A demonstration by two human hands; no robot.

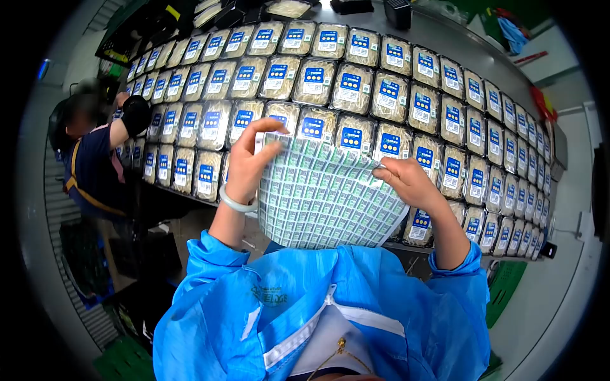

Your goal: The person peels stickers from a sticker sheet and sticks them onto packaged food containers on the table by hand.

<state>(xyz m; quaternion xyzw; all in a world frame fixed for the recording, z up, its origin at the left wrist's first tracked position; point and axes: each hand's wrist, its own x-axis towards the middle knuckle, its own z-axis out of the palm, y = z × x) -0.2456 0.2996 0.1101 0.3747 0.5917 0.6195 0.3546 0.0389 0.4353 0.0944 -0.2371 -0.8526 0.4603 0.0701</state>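
A large sheet of small green-and-white labels (324,197) is stretched between my two hands, in front of my chest. My left hand (251,159) pinches its upper left corner, thumb on the printed side; a pale bangle sits on that wrist. At the upper right edge my right hand (406,181) grips the sheet between thumb and fingers. Just beyond it stand rows of clear-lidded food trays (312,82), each with a blue label and pale strands inside. Part of the nearest rows is hidden behind the sheet. Some trays also carry a small green-and-white sticker (375,46).
A metal table (473,47) bears the trays. At the left, a co-worker (95,152) in dark clothes reaches over the table's end. Black trays (397,13) lie along the far edge. Green crates (508,286) stand low at the right, and dark crates (86,257) at the lower left.
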